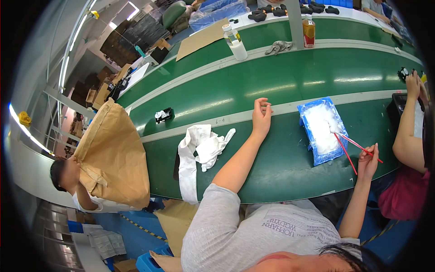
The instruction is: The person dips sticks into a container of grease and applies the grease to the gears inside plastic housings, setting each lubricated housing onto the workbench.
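Observation:
My left hand (261,119) rests over the grey rail at the near edge of the green conveyor belt, its fingers loosely bent and nothing visible in them. My right hand (369,161) pinches a thin red stick (372,156), whose pale end reaches into a blue tray (334,158). White, fluffy-looking material (324,131) fills this tray, which lies on the green table. A second red stick (346,154) leans from the tray's edge toward the table, left of my right hand. A white cloth (187,168) lies to the left of my left arm.
A small black-and-white part (164,115) sits on the belt (281,81). Beyond stand a white bottle (236,46) and a drink bottle (309,32) beside a post. At left a person holds a large brown sack (120,154); at right a co-worker's hands (414,86) handle a black part.

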Available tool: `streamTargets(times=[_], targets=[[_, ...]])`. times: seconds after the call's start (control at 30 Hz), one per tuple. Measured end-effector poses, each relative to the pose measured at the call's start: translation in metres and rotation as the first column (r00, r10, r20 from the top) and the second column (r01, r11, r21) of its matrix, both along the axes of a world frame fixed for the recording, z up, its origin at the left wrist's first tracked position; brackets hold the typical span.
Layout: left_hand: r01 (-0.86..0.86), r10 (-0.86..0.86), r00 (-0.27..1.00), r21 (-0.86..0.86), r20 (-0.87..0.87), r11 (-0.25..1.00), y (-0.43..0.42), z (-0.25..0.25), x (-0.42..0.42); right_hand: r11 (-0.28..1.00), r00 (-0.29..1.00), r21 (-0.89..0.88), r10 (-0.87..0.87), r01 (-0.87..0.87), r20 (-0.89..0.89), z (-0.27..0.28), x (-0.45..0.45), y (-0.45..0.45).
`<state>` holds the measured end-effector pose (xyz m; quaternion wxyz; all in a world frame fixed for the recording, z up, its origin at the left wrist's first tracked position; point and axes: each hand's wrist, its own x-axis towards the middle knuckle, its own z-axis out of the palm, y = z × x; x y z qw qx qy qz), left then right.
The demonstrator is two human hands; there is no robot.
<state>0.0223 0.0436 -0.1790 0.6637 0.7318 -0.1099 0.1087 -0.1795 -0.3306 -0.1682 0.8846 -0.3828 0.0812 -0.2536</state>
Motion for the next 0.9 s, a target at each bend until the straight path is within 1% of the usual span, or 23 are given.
streamTargets(times=[0.53,0.57,0.6,0.63,0.67,0.7,0.73,0.77,0.8,0.83,0.87,0.9], targets=[[0.002,-0.002,1.0,0.005,-0.009,1.0,0.0,-0.001,0.0,1.0,1.0,0.005,0.003,-0.003,0.003,-0.001,0.0,-0.001],[-0.005,0.004,1.0,-0.032,-0.01,0.999,0.002,-0.007,0.003,1.0,1.0,0.016,-0.007,0.007,0.013,-0.002,0.0,-0.001],[0.008,-0.008,1.0,-0.069,-0.005,0.998,0.002,-0.016,0.007,0.996,0.995,0.039,-0.081,0.083,-0.062,-0.001,0.002,0.001],[-0.025,0.025,1.0,-0.048,-0.008,0.999,0.003,-0.016,0.006,0.997,0.997,0.05,-0.063,0.065,-0.042,-0.008,0.003,0.001],[-0.037,0.037,0.999,-0.026,-0.011,0.999,0.005,-0.011,0.003,0.999,0.998,-0.022,-0.05,0.049,-0.024,-0.005,0.003,0.004],[-0.1,0.109,0.994,0.213,-0.03,0.972,0.004,0.014,-0.009,0.999,1.0,-0.041,-0.016,0.016,0.011,-0.005,0.004,0.008],[-0.17,0.131,0.978,0.255,0.163,0.952,0.015,-0.016,0.007,0.999,0.999,0.042,0.025,-0.027,0.04,-0.012,0.005,0.01],[-0.12,0.047,0.972,0.315,0.23,0.941,0.027,-0.038,0.018,0.996,0.996,0.037,0.08,-0.079,-0.027,-0.008,0.003,0.01],[-0.061,0.06,0.998,0.059,0.007,0.996,0.014,-0.019,0.008,0.998,0.998,0.046,-0.031,0.034,-0.062,-0.01,0.004,0.021],[-0.265,0.032,0.897,0.478,0.441,0.838,0.032,-0.047,0.03,0.998,0.998,0.056,0.034,-0.036,0.043,-0.006,0.003,0.022],[-0.091,0.051,0.982,0.221,0.18,0.971,0.015,-0.016,0.015,0.982,0.987,0.127,0.128,-0.139,0.097,-0.005,0.004,0.017],[-0.07,0.028,0.982,0.224,0.186,0.972,0.041,-0.073,0.076,0.988,0.992,0.124,0.076,-0.088,0.103,-0.001,0.004,0.018]])
